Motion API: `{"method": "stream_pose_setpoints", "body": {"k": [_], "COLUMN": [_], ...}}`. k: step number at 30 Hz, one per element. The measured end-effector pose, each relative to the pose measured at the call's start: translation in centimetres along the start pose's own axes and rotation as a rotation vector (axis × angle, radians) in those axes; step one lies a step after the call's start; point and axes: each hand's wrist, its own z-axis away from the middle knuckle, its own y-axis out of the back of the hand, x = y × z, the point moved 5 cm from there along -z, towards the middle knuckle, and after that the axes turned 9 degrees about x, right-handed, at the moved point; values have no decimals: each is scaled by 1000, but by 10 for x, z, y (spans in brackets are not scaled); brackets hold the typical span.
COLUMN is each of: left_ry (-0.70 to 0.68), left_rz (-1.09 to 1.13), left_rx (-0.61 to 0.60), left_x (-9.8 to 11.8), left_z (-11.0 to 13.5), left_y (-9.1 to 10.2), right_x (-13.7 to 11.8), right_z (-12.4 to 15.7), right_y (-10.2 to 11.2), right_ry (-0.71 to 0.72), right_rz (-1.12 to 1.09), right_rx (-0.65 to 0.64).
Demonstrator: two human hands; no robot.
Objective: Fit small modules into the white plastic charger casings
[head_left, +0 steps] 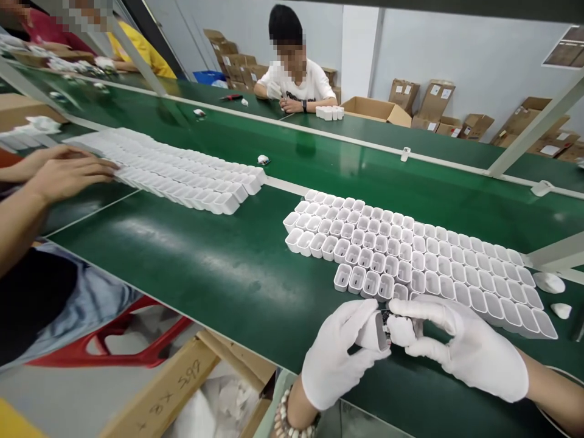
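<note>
Both my hands wear white gloves and meet at the near edge of the green belt [205, 261]. My left hand [340, 356] grips a small white plastic shell [375, 331]. My right hand [460, 344] pinches a small dark and white insert [393, 325] against the shell's open end. Just beyond my hands lies a packed block of several upright white shells [410, 255], open ends up.
A second block of white shells [182, 173] lies at the left, with another person's bare hands [64, 173] on it. A seated person in a white shirt [296, 79] works across the belt. Cardboard boxes [433, 103] line the far wall. A box [191, 389] and red stool [114, 347] sit below.
</note>
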Motion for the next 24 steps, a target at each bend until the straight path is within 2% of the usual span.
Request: {"method": "stream_pose_setpoints", "body": {"k": [5,8,14,24], "left_ry": [-80,-120,-108,-110], "left_rz": [3,15,8,8], "left_rx": [78,107,135,120], "left_x": [5,7,8,7], "left_z": [-4,-5,-5,-3], "left_y": [2,3,5,5], "right_x": [-2,-7,-15,-14], "right_z": [2,2,6,10], "right_y": [-4,-3,-6,-9], "right_ry": [-40,-19,81,67], "right_rz": [62,124,193,222], "right_rx": [-42,-20,45,7]}}
